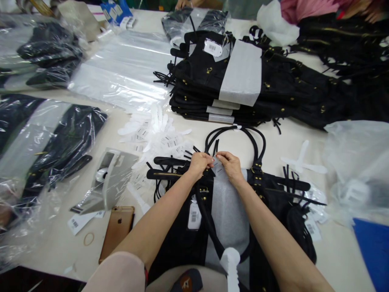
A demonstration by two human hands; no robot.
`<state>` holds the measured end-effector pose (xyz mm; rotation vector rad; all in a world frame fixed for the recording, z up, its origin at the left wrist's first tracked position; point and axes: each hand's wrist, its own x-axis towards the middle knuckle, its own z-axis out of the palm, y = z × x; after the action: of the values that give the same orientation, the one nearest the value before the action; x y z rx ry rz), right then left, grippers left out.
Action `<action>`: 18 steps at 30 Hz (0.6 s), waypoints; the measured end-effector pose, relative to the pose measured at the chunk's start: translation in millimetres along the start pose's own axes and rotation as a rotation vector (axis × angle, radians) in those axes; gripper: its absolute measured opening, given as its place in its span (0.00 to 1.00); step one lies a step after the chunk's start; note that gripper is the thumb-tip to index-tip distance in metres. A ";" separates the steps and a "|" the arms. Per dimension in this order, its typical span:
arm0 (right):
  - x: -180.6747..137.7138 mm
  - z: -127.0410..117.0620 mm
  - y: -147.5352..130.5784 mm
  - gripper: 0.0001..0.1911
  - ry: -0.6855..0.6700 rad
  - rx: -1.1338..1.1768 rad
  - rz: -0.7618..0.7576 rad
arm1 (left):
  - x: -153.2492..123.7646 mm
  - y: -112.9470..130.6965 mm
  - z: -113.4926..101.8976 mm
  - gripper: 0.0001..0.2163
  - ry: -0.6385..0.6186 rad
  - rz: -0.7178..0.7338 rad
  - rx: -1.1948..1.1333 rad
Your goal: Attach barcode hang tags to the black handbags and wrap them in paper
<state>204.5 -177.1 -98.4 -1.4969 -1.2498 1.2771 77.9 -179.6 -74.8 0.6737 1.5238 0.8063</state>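
A black bag [182,239] with loop handles and gold fittings lies flat in front of me on the table. A grey paper strip [227,211] runs down its middle. My left hand [199,162] and my right hand [231,164] meet at the top edge of the bag, fingers pinched on the upper end of the grey strip. A white hang tag [194,215] rests on the bag below my left forearm. A white plastic fastener [231,261] lies near the bag's lower end.
A stack of black bags wrapped in paper strips [219,81] sits beyond. Loose white tags [152,134] lie left of it. Bagged items [60,142], a gold phone [117,231], a rubber band [88,238] and clear plastic bags [355,170] surround me. Another person's hand [184,4] shows at the far edge.
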 end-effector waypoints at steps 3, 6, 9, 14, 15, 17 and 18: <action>0.5 0.7 0.1 0.11 -0.006 -0.022 -0.015 | -0.6 1.1 0.3 0.05 0.005 -0.003 -0.004; 1.5 1.5 -0.3 0.12 -0.005 -0.010 -0.021 | -1.9 2.8 0.4 0.05 0.008 -0.012 0.007; 2.9 3.1 -2.0 0.12 -0.012 0.005 -0.004 | -3.1 3.9 0.2 0.05 0.008 -0.018 0.030; 4.3 6.2 -2.8 0.12 -0.008 -0.012 -0.030 | -3.1 2.8 0.3 0.05 -0.004 -0.007 0.039; 4.2 6.6 -2.3 0.12 -0.009 -0.033 -0.055 | -2.8 2.3 0.4 0.05 -0.006 -0.004 0.037; 3.8 7.1 -1.0 0.12 -0.011 -0.089 -0.105 | -2.3 0.9 0.5 0.05 -0.013 0.004 0.035; 3.5 7.2 -0.3 0.12 -0.006 -0.119 -0.128 | -2.1 0.0 0.4 0.05 -0.017 0.010 0.035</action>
<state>197.3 -173.9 -100.1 -1.4715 -1.4235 1.1410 78.5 -181.2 -73.6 0.7130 1.5232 0.7805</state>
